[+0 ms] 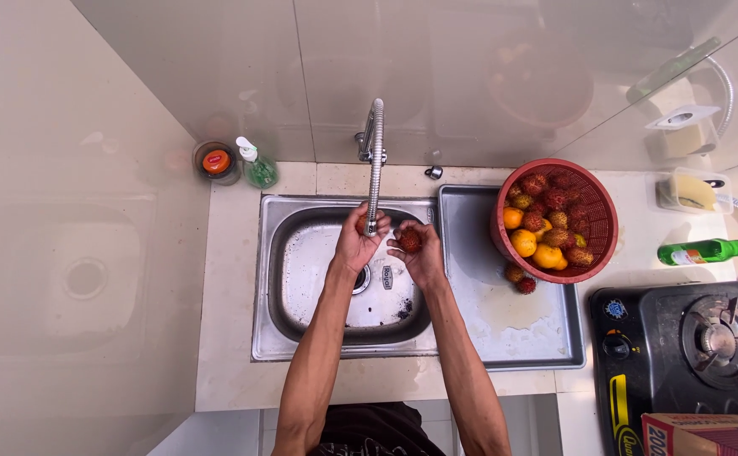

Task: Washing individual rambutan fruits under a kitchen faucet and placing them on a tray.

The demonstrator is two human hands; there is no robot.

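Spiky rambutan (409, 241) in right grip (419, 253)

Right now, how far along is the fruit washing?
Early, it seems. In hand: the left hand and right hand each hold a red hairy fruit under the tap over the sink. Two fruits lie on the draining board, perhaps done. Left: the red basket is nearly full.

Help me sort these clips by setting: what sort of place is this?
Most likely a small home kitchen. A steel sink with a tall faucet is set into a tiled counter, a gas stove stands at the right, and a red basket of fruit rests on the drainboard.
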